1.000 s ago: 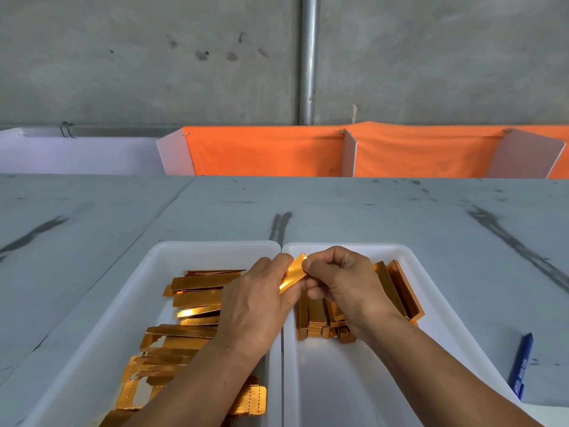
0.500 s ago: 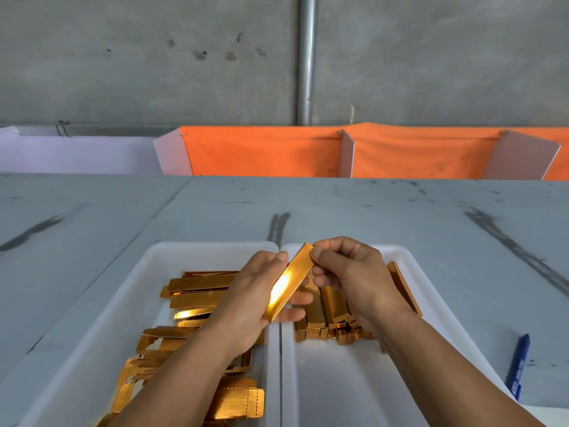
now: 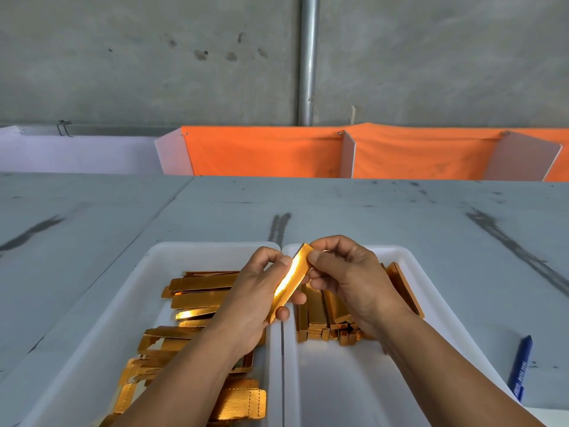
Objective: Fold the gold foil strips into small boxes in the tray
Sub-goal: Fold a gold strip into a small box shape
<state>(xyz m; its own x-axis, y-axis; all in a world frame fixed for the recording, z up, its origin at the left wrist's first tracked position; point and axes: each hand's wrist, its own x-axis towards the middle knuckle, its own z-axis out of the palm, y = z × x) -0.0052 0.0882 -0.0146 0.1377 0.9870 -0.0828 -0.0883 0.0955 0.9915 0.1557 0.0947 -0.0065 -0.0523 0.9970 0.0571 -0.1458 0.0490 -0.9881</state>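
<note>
Nearest, the left tray [image 3: 92, 349] holds a loose heap of flat gold strips [image 3: 200, 286]; the right tray [image 3: 338, 389] touches it, and a blue pen [image 3: 521, 368] lies on the desk [image 3: 369, 211] beside that. Above the trays' shared edge, the left hand [image 3: 255, 300] grips the lower end of a tilted strip [image 3: 291, 280] while the right hand [image 3: 351, 278] pinches its top. Folded boxes [image 3: 320, 312] stand behind in the right tray. Farther off hangs orange cloth [image 3: 264, 152].
</note>
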